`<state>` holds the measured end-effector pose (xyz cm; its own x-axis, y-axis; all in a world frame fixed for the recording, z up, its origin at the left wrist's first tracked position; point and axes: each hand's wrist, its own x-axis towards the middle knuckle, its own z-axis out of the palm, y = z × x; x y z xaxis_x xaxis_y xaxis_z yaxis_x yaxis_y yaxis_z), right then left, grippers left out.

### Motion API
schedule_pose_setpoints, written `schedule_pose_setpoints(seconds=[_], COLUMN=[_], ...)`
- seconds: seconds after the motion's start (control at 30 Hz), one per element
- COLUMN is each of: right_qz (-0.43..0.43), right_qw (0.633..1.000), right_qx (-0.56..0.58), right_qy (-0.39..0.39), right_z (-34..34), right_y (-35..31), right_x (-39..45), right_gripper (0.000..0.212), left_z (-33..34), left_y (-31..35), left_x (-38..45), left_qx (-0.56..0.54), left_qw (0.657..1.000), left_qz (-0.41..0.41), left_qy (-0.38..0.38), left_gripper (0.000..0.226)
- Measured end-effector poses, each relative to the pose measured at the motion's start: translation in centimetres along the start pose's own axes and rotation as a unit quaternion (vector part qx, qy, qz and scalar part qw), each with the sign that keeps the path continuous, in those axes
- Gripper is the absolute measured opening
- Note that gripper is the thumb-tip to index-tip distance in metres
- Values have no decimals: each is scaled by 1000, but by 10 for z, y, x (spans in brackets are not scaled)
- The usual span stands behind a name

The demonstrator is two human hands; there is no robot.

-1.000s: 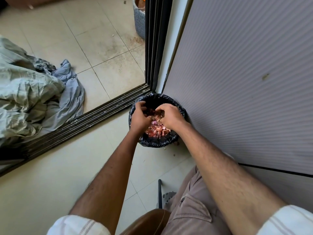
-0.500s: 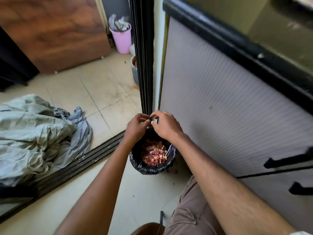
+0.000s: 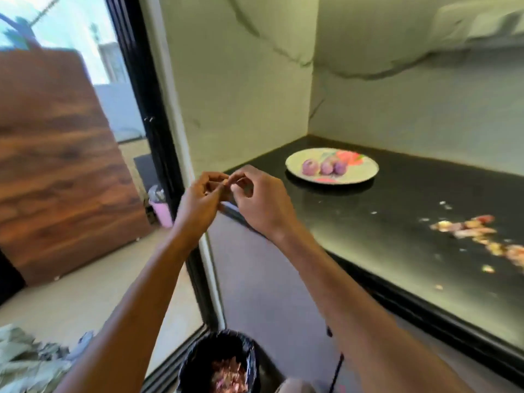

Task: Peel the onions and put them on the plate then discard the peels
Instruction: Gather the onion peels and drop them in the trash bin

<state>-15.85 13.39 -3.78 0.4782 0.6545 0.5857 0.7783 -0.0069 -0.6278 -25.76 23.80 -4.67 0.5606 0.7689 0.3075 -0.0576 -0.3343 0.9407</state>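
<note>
Hands are meeting fingertip to fingertip — left hand (image 3: 198, 201), right hand (image 3: 262, 201) — whether pinching anything, I cannot tell. Leftover peels (image 3: 479, 236) are lying on the tabletop (image 3: 397, 222) off to the right, nearer the right hand.

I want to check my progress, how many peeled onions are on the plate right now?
3, in a row on the plate: the largest onion at the left, the middle onion touching it, the third onion at the right. The frame is blurry, so a smaller one might be hidden.

Wooden board (image 3: 56, 165), pink bucket (image 3: 161, 212), crumpled grey cloth (image 3: 25, 361), black countertop (image 3: 382, 222)
</note>
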Motion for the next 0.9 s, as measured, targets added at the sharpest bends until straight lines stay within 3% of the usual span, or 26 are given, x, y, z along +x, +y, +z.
schedule_pose_setpoints(seconds=[0.1,0.23,0.4,0.57,0.67,0.77,0.9], right_qz=[22,121,258,416,449,437,384], right_qw=[998,983,936,857,828,840,900], right_qx=[-30,-100,-183,-263,-314,-307,-195], right_qy=[48,98,154,152,123,95,63], right_z=[-71,-174,-280,-319,-312,-298,-278], right_y=[18,56,97,134,152,161,162], right_x=[2,-24,-86,-142,-159,-150,-120], right_gripper=[13,19,30,52,61,64,63], left_z=[61,174,302,364,376,380,375], left_y=[24,50,74,79,74,70,65], left_x=[6,-5,-44,-71,-80,-80,-70], left_qx=[-15,-28,-38,10,23,13,-95], left_qw=[997,980,956,942,938,941,932], left_qz=[14,18,33,36,29,8,-64], left_qy=[-73,-197,-290,-335,-344,-337,-344], left_gripper=[11,41,34,43,46,52,47])
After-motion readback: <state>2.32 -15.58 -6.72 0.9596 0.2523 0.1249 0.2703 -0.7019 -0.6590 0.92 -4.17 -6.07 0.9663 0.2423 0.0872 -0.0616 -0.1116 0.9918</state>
